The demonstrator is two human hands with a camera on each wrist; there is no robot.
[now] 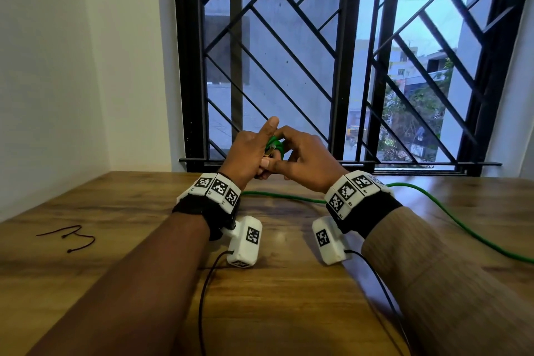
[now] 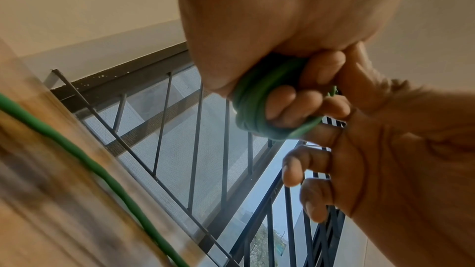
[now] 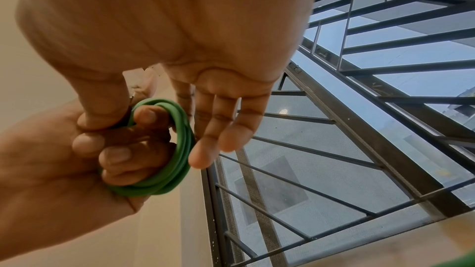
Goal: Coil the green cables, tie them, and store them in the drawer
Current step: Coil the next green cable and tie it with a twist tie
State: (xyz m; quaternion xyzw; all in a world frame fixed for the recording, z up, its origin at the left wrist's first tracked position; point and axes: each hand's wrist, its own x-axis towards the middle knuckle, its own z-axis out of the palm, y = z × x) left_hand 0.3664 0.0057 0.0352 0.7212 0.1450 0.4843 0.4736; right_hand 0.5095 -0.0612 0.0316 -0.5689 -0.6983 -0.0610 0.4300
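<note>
Head view: green cable [image 1: 274, 145] coil mostly hand-hidden.

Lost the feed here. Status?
Left hand grips green coil; right hand thumb pins it. Loose cable trails on table. Ties untouched.

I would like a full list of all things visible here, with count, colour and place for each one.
cable: one, green, loose part lies across the table on the right
coil: a few green loops, held between both hands above the table
ties: two, black, on the table at the left
table: one, brown wood, under the arms
window: one, black bars, behind the table
left hand: grips the coil, fingers through the loops
right hand: thumb and forefinger pinch the coil, other fingers straight
</note>
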